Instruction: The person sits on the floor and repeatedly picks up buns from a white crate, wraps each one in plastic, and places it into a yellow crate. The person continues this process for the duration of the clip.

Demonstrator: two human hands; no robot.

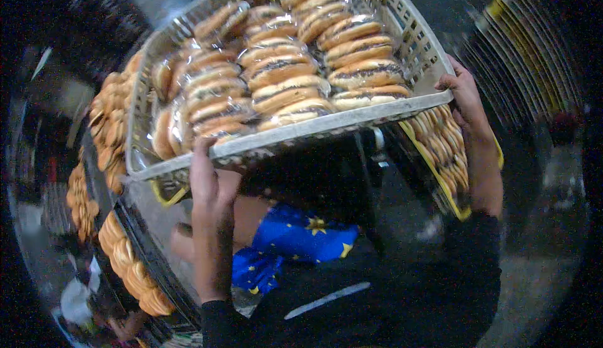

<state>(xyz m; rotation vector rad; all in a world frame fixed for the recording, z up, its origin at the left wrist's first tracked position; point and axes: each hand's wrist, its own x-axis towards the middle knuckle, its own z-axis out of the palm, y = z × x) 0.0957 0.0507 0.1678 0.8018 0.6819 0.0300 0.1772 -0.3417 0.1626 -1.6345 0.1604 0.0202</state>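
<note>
Load: pale plastic crate (301,133), held up in front of the body, filled with rows of clear-wrapped buns (282,75) with dark filling. Left hand (212,181) grips the near edge, left of its middle, thumb over the rim. Right hand (463,90) grips the near right corner, thumb on top of the rim. Fingers under the rim mostly hidden; can't tell how deep they hook. Can't tell either whether anything props the far edge, which runs partly out of view.

Grip is lopsided: right hand sits on a corner, left hand well in from its own. I'd slide the left hand toward the near left corner once the weight allows, to even the load.

Near edge slants up to the right in view; can't tell true tilt from camera tilt. Level it regardless: there's bare floor inside the near right corner, so loose packs could slide there. Wrappers look slick.

Keep thumbs on the rim, off the packs. Go slow, no jerks. Watch clearance below the right corner: a yellow-rimmed crate (433,171) of buns sits beneath. Also mind the loose golden buns (133,266) beyond the near left corner.
</note>
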